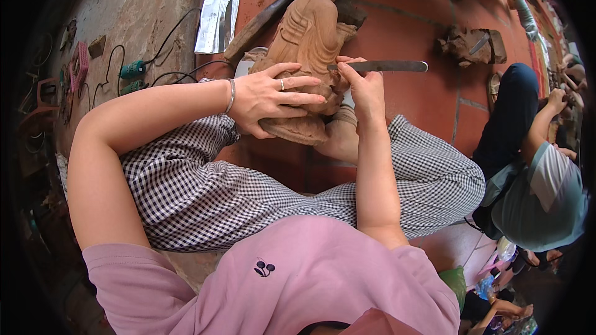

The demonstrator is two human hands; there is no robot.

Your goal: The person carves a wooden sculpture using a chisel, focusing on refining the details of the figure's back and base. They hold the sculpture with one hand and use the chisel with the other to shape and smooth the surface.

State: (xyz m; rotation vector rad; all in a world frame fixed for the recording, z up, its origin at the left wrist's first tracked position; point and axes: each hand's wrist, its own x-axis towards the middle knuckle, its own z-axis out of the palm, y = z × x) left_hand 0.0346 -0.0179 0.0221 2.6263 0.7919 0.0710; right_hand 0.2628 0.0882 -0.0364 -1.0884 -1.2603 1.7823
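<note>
Nearest the lens, a pink shirt with a small dark cherry print is seen; beyond it, checked trousers, legs bent to either side of the work. A carved wooden figure is located in front of them over a red tiled floor, base turned toward the wearer, top pointed away; whether it is fully upright cannot be told. Its lower part is pressed by the left hand, fingers spread wide. A flat metal blade is pinched between thumb and fingers by the right hand, one end aimed right, the other at the figure's side; whether wood is touched cannot be told.

Edges: the floor is bounded at left by a rough concrete slab, on the near side by the trousers. The broadest run of tile is found right of the figure, as far as a rough wood block.

Count: one figure, one held blade, one rough block, one long timber, one pale sheet, two green tools with black cords.

Obstructions: the far left side is hemmed in by the timber. A bare foot or ankle is placed just beside the base. The right side is occupied by another person, a dark-clad knee raised.
</note>
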